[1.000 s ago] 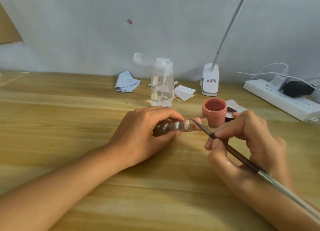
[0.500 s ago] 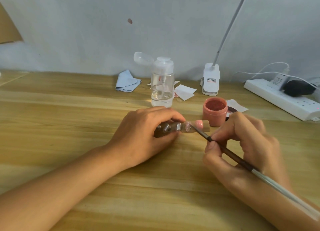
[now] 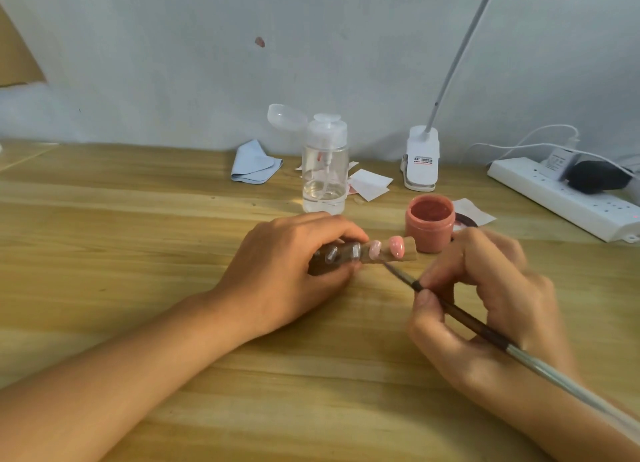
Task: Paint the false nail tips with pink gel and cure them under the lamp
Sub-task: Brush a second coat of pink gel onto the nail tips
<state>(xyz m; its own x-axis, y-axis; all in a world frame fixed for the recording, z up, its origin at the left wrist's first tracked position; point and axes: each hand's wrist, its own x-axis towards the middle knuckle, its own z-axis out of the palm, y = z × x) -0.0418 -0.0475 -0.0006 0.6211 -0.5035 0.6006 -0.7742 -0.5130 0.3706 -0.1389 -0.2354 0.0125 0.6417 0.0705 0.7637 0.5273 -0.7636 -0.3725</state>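
Firstly, writing: the clip-on lamp base (image 3: pixel 420 158), far centre-right, carries a label in red and dark print, too small to read. The adapter label on the power strip (image 3: pixel 561 198) is equally illegible.

Left hand (image 3: pixel 287 271): palm down on the wooden table (image 3: pixel 138 236), fingers curled round the left end of a brown holder strip (image 3: pixel 349 259).

Nail tips (image 3: pixel 396 247) on the strip: right two pink, left two clear.

Right hand (image 3: pixel 491 299): thumb and fingers pinch a brush (image 3: pixel 467 323) low on its dark handle. The bristles are at the paler pink tip's near edge, contact uncertain.

Pink gel jar (image 3: pixel 429 228): open, just beyond the strip's right end.

Pump bottle (image 3: pixel 325 164): far centre.
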